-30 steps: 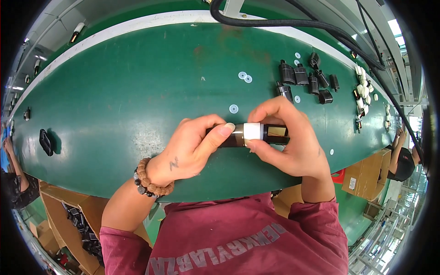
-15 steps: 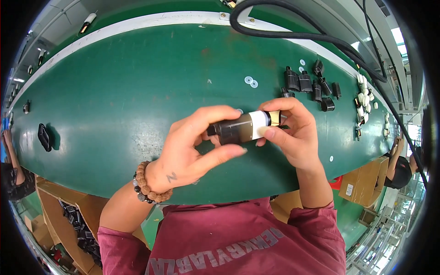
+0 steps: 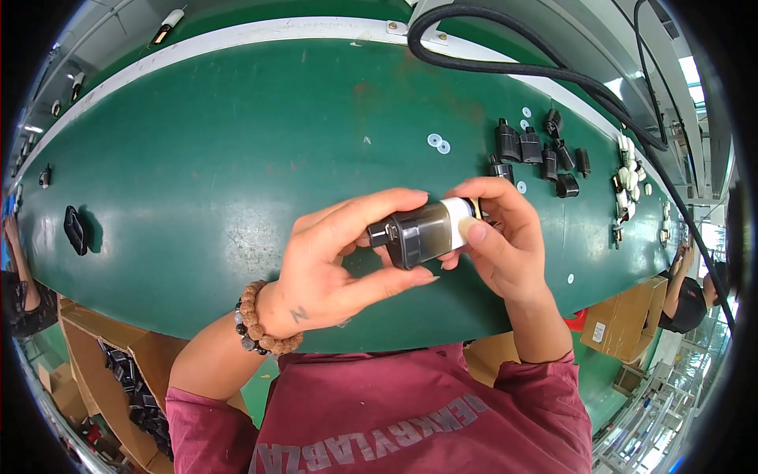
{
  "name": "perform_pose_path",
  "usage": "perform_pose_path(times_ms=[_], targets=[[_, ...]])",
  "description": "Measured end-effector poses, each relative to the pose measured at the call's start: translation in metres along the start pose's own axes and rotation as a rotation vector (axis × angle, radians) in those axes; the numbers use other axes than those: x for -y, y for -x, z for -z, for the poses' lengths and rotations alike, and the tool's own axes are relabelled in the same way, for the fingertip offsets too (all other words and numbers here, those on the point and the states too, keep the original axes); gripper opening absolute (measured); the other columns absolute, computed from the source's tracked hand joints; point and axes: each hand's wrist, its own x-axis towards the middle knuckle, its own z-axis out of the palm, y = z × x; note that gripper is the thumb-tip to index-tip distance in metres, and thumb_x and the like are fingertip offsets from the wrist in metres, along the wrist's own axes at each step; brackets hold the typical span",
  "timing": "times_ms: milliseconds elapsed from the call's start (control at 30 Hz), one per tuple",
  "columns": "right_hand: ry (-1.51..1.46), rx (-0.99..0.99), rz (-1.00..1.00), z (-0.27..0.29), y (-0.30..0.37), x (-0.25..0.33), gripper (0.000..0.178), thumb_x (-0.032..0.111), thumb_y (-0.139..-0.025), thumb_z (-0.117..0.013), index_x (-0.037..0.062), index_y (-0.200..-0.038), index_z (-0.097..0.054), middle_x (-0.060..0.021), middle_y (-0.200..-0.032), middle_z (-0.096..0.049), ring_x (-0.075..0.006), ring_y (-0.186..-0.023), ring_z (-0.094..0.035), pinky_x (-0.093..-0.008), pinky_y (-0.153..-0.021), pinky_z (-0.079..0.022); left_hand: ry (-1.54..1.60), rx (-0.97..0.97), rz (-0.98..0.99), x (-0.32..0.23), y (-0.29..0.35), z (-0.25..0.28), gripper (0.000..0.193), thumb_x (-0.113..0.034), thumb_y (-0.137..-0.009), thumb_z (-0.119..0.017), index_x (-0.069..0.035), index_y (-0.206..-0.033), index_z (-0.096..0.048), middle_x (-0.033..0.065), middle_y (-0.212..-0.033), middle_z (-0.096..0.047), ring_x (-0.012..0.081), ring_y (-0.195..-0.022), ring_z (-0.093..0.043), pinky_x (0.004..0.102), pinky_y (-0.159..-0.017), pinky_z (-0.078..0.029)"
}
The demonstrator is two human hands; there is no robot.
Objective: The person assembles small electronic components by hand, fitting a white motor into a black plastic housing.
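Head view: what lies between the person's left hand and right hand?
A dark translucent plastic cartridge with a white band, shown in the head view: the left hand is around its dark end, the right hand pinches its white band.

Grey lettering (image 3: 388, 437) — on maroon shirt (image 3: 363, 387)

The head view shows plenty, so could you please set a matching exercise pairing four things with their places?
1. Dark container
2. Bracelet
3. Box of black parts
4. Black cable

A. Upper right of picture
B. In left hand and right hand
C. Lower left of picture
D. Around left wrist

Pairs: 1-B; 2-D; 3-C; 4-A
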Motion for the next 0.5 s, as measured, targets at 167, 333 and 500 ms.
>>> perform_pose_path(times_ms=[167,333,500], targets=[[-0.422,0.089,-0.197,-0.008,0.001,-0.014,0.034,0.008,-0.096,-0.053,0.003,-0.129,-0.047,-0.0128,-0.113,-0.059,-0.0201,-0.101,-0.062,-0.032,-0.08,-0.057,-0.285,-0.039,-0.156,-0.012,-0.006,-0.002,0.062,-0.013,-0.062,-0.089,0.002,-0.117,-0.062,0.0085,-0.088,-0.065,0.0127,-0.072,-0.062,0.0234,-0.06,-0.049],[-0.597,0.062,-0.296,-0.024,0.001,-0.029,0.035,0.014,-0.1,-0.049,0.0051,-0.134,-0.046,-0.0112,-0.12,-0.057,-0.0212,-0.109,-0.059,-0.0366,-0.089,-0.053,-0.478,-0.112,-0.279,-0.014,-0.005,-0.006,0.065,-0.024,-0.055,-0.093,-0.001,-0.109,-0.067,0.0024,-0.067,-0.057,0.0085,-0.054,-0.047,0.0221,-0.046,-0.036],[-0.748,0.171,-0.285,-0.019,0.002,-0.038,0.037,0.014,-0.1,-0.049,0.0051,-0.136,-0.047,-0.0126,-0.123,-0.058,-0.0228,-0.113,-0.058,-0.0394,-0.095,-0.049,-0.485,-0.108,-0.28,-0.017,-0.004,-0.007,0.066,-0.026,-0.055,-0.093,-0.003,-0.11,-0.067,0.0005,-0.066,-0.055,0.0066,-0.052,-0.046,0.0205,-0.044,-0.036]])
